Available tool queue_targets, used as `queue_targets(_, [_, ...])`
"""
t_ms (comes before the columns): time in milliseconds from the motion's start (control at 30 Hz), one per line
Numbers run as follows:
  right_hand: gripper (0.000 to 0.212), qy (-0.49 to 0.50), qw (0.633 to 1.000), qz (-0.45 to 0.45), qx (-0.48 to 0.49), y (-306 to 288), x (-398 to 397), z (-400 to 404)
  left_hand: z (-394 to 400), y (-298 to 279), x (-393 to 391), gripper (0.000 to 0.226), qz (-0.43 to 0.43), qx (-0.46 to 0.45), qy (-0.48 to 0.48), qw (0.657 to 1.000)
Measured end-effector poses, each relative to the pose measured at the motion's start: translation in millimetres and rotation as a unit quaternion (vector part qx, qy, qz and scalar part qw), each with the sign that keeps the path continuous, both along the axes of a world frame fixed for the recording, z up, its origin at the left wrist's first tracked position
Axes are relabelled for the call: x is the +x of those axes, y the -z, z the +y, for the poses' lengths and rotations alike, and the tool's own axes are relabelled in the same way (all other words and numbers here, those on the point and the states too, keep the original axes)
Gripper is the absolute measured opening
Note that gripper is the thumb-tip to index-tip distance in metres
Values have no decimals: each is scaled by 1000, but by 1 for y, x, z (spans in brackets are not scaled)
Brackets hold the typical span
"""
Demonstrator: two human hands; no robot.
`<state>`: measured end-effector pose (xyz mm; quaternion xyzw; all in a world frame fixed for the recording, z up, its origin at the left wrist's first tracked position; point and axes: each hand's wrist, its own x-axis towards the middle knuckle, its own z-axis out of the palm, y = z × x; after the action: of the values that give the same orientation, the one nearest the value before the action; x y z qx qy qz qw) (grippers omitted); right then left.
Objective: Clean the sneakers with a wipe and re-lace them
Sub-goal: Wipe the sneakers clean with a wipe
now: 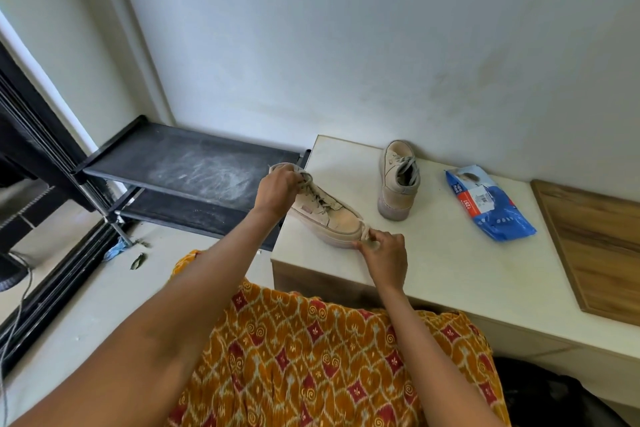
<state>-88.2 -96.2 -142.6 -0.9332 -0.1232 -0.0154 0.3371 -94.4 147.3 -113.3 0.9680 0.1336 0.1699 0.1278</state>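
Note:
A beige sneaker (332,218) lies on the near left corner of the white table (450,270), toe pointing toward me. My left hand (277,189) grips its heel end and tongue by the laces. My right hand (384,251) pinches a small whitish wipe (366,233) against the toe and sole edge. A second beige sneaker (398,180) stands upright, laced, farther back near the wall. A blue pack of wipes (485,201) lies to its right.
A wooden board (595,246) covers the table's right end. Left of the table is a dusty black two-tier shoe rack (187,163). A black-framed sliding door (41,218) runs along the left, with a cable and leaves on the floor. My orange patterned clothing fills the foreground.

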Motion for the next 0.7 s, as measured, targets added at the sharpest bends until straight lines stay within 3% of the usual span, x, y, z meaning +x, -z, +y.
queue_targets(167, [26,101,994,-4,37,8,6,22,-16,-10,-20,11,-26,30,-46,998])
queue_targets(300, [22,166,984,-2,68,14,-3,42,-25,-16,-23,21,18,32,-92,995])
queue_targets(500, [21,107,991,-3,79,21,-35,87,-64,-35,-24,17,89,-5,-114,989])
queue_targets(600, [27,170,971,62,159,19,-40,102,-80,-34,-26,14,82,-44,-117,989])
queue_targets(700, [28,104,982,59,144,24,-34,86,-76,-32,-24,19,67,-65,-136,986])
